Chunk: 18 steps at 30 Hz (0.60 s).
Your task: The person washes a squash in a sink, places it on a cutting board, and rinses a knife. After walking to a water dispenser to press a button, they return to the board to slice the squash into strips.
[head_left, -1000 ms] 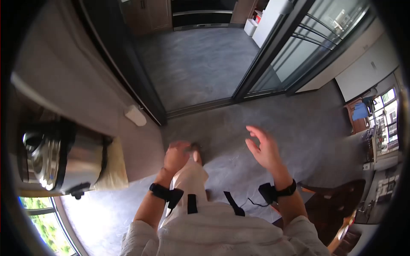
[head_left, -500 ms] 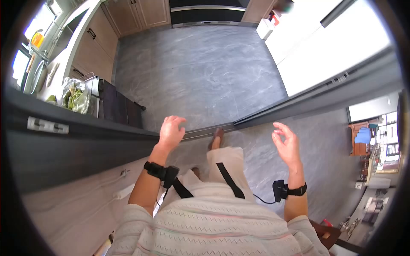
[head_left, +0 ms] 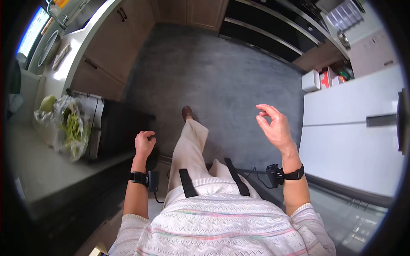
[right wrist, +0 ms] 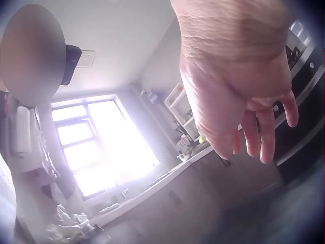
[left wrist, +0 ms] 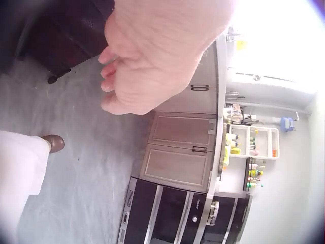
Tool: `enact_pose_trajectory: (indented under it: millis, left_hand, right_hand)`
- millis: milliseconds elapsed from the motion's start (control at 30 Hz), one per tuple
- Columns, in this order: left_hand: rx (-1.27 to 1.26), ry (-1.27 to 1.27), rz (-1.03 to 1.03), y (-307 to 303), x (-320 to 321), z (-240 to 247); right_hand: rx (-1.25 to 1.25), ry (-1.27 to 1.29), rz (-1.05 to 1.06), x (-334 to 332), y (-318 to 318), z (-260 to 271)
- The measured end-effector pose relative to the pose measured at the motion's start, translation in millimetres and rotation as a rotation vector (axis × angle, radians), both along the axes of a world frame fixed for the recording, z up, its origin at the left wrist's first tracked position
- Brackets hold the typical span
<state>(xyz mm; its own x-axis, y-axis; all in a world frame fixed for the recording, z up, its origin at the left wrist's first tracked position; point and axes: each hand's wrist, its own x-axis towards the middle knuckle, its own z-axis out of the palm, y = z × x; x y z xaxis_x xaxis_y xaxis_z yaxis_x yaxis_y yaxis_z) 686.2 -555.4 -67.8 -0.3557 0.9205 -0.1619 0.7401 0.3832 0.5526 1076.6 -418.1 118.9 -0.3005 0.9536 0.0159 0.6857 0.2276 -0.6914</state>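
My left hand [head_left: 145, 144] hangs loosely curled at the left of the head view, with nothing in it. Beside it stands a dark cart [head_left: 117, 130], and farther left a clear plastic bag of green vegetables [head_left: 73, 128] lies by the counter. My right hand [head_left: 275, 127] is held out over the floor on the right, fingers loosely bent and holding nothing. The white fridge front [head_left: 341, 143] is the nearest thing to it. In the right wrist view the fingers [right wrist: 267, 140] of that hand hang down loosely.
Grey floor [head_left: 213, 85] stretches ahead between the cabinets [head_left: 113, 47] at left and the black oven front [head_left: 265, 38] at the back. A small white bin [head_left: 311, 81] stands by the fridge. A sink counter [head_left: 64, 55] runs along the left.
I have walked forward from outside the sliding door, through the doorway and into the kitchen. The cart, counter and fridge are now close on both sides. Both hands have stayed empty.
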Motion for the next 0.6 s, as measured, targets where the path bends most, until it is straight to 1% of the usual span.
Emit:
enact_pose_trajectory:
  millis: [67, 167, 200, 267, 300, 367, 467, 533, 600]
  left_hand:
    - [-0.064, -0.04, 0.06, 37.6, -15.1, -26.2]
    - [-0.102, -0.023, 0.022, 118.8, -36.6, -66.9]
    - [-0.129, -0.034, 0.051, 146.1, -41.3, -74.2]
    - [-0.125, -0.035, -0.031, 200.0, -49.9, -81.9]
    - [-0.157, -0.034, -0.029, 221.8, -53.5, -83.0]
    - [-0.282, -0.11, -0.016, 274.1, -53.7, -86.5]
    - [-0.33, -0.101, -0.055, 323.1, -52.1, -123.9]
    - [-0.389, -0.118, -0.072, 342.9, -49.7, -157.9]
    - [-0.429, -0.187, 0.004, 361.0, -42.1, -188.3]
  right_hand:
    - [-0.005, -0.023, 0.026, -16.4, 52.6, -20.0]
    - [-0.1, -0.108, 0.022, -36.7, 134.9, -45.2]
    - [-0.125, -0.12, 0.053, -42.9, 160.5, -52.5]
    - [-0.189, -0.071, 0.013, -56.5, 203.1, -70.9]
    - [-0.226, -0.075, -0.013, -64.9, 217.2, -74.7]
    - [-0.271, -0.096, -0.001, -71.5, 250.1, -87.2]
    - [-0.347, -0.156, 0.023, -75.4, 289.5, -121.4]
    - [-0.405, -0.203, 0.025, -77.8, 297.3, -149.1]
    - [-0.468, -0.228, 0.092, -80.9, 315.1, -176.7]
